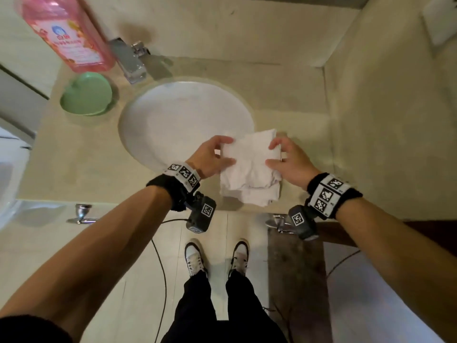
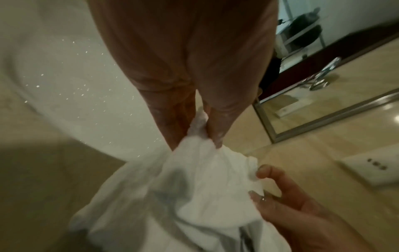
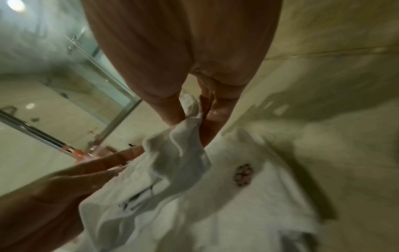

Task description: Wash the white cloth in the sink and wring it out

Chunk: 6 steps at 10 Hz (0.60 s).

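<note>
Both hands hold the white cloth (image 1: 249,167) at the near rim of the sink (image 1: 173,115).

The left hand (image 1: 210,157) pinches the cloth's left edge and the right hand (image 1: 289,164) pinches its right edge, the rest hanging crumpled between and below them over the counter edge. The pink bottle (image 1: 66,30) beside the faucet (image 1: 131,60) has a label too blurred to read. A green dish (image 1: 86,94) sits by it.

Bathroom, likely home or hotel. Round white basin (image 1: 158,125) sunk in beige stone counter (image 1: 291,100); chrome faucet (image 1: 129,61) behind it; pink liquid-soap bottle (image 1: 66,30); green heart-shaped plastic dish (image 1: 86,94); framed wall mirror (image 2: 336,109); glass shower partition (image 3: 103,68); tiled floor (image 1: 138,268).
</note>
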### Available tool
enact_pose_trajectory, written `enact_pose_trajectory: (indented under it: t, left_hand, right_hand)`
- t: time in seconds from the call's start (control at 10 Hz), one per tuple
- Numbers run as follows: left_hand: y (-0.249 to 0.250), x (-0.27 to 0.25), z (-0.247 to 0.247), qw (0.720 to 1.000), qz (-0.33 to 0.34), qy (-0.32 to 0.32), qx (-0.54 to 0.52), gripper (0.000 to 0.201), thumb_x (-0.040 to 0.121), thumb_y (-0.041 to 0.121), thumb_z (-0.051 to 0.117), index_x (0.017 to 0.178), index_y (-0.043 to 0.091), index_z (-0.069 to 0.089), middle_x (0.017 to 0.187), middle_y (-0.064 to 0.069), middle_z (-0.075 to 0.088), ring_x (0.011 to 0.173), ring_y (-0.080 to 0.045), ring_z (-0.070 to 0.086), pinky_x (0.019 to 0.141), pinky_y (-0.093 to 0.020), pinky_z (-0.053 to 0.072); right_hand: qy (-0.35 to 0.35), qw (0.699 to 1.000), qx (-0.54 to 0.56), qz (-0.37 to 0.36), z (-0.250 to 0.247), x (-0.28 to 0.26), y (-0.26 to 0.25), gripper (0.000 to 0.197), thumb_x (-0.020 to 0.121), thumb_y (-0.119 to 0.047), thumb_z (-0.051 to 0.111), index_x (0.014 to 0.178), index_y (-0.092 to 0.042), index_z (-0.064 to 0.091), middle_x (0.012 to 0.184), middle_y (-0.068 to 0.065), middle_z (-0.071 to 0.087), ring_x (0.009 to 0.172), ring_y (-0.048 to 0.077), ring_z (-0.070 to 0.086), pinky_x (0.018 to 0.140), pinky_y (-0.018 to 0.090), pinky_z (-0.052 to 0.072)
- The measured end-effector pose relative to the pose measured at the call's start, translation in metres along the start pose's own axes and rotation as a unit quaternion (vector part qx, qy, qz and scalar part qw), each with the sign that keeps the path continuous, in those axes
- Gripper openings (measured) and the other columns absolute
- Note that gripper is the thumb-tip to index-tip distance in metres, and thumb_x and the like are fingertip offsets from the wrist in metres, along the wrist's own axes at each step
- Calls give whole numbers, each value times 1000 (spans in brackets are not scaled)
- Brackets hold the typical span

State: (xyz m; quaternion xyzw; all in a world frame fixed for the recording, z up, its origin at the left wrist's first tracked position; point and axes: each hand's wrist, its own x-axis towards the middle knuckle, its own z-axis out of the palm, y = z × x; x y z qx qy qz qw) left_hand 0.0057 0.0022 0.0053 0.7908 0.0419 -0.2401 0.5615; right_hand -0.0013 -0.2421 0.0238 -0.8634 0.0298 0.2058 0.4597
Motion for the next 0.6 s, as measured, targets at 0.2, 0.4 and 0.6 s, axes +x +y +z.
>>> enact_pose_trajectory:
  t: [0.2,0.4,0.6]
  left_hand:
    - [-36,18,43,978,-34,29,205,65,76,19,80,133,24,50,124,-8,50,104,-27,58,96,-34,49]
    - [-37,27,28,978,-51,-35,199,63,77,23,82,131,36,53,121,0,40,87,-16,62,88,-31,54]
    - [-8,19,-24,971,-66,-30,227,44,88,29,71,129,25,56,124,3,58,104,-20,63,97,-37,50]
  right_hand:
    - [-40,994,-88,56,23,10,50,41,87,-21,75,123,-28,56,130,-1,57,110,19,59,97,39,52]
    - [-64,987,-127,67,9,12,55,32,82,-33,80,108,-37,62,106,-3,57,90,16,58,69,25,42]
    - [20,983,-184,11,-38,5,6,10,89,-20,71,94,-28,67,105,0,57,90,14,58,81,27,45]
